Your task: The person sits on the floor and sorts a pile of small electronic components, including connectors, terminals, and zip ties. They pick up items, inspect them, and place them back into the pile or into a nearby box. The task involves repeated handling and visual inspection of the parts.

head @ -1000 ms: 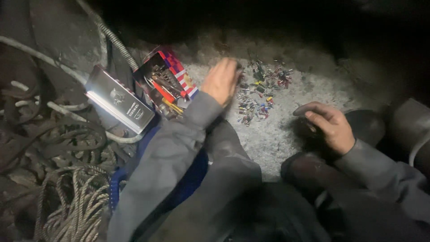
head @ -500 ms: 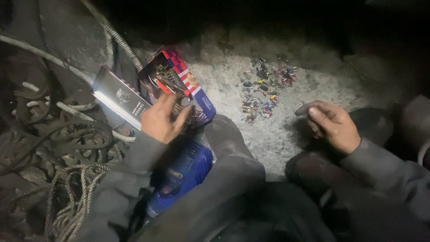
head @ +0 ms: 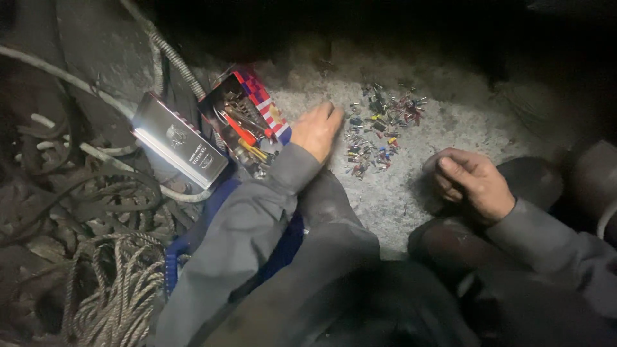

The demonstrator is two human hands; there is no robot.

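Left hand (head: 318, 128) is flat-ish on the ground, palm down, fingers loosely extended and pointing up-frame toward the pile of small crimp terminals (head: 379, 132); it holds nothing that I can see. Fingertips sit at the pile's near-left edge, just touching or just short of the first pieces, can't tell which. The pile lies immediately right of and slightly beyond that hand, scattered in a band whose long axis runs diagonally from lower-left to upper-right, red, blue and yellow sleeves mixed with bare metal. Right hand (head: 472, 180) is well right of the pile, fingers curled inward, resting near a dark boot or knee (head: 533, 180); whether it has anything pinched inside is hidden. Left hand is clearly the nearer one. Behind the left wrist: an open tin box (head: 247, 122) with screwdrivers and small tools, tilted, lid side patterned red-blue. Beside it a lit rectangular work lamp (head: 180, 148), the only light. Surface is rough grey concrete floor (head: 398, 199), gritty. Left side is cluttered: cables and flexible conduit (head: 173, 58), coiled rope (head: 116, 295). Surroundings are dark, cramped, low.
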